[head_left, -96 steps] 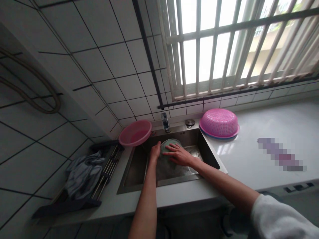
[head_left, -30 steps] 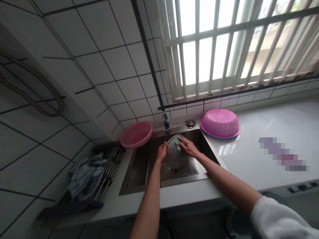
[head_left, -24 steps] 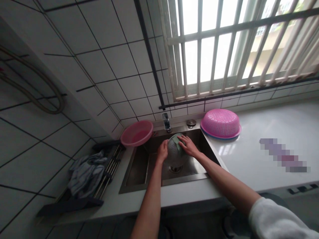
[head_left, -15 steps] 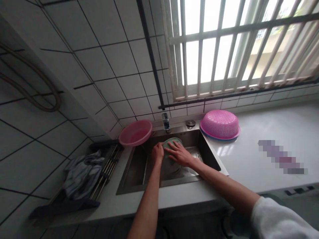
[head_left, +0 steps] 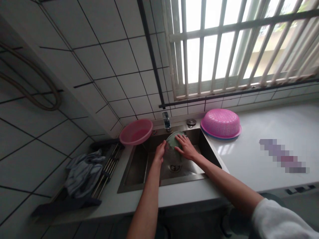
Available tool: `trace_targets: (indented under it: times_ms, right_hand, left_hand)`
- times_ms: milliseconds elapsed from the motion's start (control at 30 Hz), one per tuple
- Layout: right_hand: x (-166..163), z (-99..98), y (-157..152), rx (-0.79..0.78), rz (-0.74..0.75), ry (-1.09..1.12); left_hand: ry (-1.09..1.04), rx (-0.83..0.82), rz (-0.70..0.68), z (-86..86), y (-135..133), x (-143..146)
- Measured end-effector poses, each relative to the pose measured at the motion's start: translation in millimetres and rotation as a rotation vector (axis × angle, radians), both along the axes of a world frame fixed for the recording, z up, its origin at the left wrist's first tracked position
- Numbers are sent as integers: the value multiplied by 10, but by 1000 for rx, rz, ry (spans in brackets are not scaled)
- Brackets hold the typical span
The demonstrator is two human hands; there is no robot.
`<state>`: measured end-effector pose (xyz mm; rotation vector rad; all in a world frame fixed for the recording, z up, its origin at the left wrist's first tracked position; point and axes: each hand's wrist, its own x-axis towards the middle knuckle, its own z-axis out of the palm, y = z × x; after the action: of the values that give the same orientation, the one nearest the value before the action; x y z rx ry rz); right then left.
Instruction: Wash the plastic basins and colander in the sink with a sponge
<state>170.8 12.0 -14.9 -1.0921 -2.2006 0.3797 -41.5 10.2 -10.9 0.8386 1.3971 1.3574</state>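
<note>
A pale green, partly see-through round dish [head_left: 171, 142] is held tilted over the sink basin, just in front of the faucet. My left hand [head_left: 160, 152] closes on its left edge. Across its face lies my right hand [head_left: 186, 147], fingers spread and pressed flat. Whether a thin cloth is under those fingers I cannot make out. Below the dish, the steel sink [head_left: 191, 170] shows its round drain [head_left: 175, 168]. The faucet [head_left: 166, 120] stands behind the dish.
A pink basin [head_left: 137, 131] rests at the sink's back left corner. To the right, an upturned pink basket [head_left: 221, 122] sits on the white counter [head_left: 249, 159]. At left, a striped cloth [head_left: 84, 172] lies by a rolled metal rack [head_left: 108, 169]. A blurred-out item is on the right counter.
The dish has tipped up and shifted slightly right, uncovering the drain. My right hand has slid right and a little up across it; my left hand has turned at the edge.
</note>
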Motion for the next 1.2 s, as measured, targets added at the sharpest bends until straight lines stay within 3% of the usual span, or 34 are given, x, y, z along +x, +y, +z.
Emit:
trace_targets:
  times_ms: [200,300,467,533,633,733,800,967,1033,1100,1200]
  right_hand:
    - [-166,89,-201,125,339,-130]
    - [-102,50,-84,80,291,-22]
    - [20,-85,124,-30,46,106]
    - [-50,-77,48,28,84,26]
    - [-226,-1,-146,179,283,-123]
    - [-271,51,-183,222,383,-156]
    - [-166,26,-62,168,324,-87]
    - [168,-136,291,-140,-53,160]
    - [137,-143,246,-137,-76,130]
    - [-4,-102,89,-14,5,32]
    - [-247,-5,-161,179,259,-123]
  left_hand:
    - [-1,-82,97,-52,-4,-122]
    - [22,-78,84,-70,-5,-142]
    - [71,-6,57,-63,1,-97]
    - [94,17,53,-49,1,-79]
    - [123,34,59,-28,-3,-63]
    - [110,41,68,-21,-14,-55]
    - [71,10,48,-25,-25,-50]
    - [94,-33,18,-37,-31,-35]
    - [109,-21,15,-45,-18,-35]
    - [99,-24,-4,-55,-4,-41]
    - [94,-8,-10,-72,3,-54]
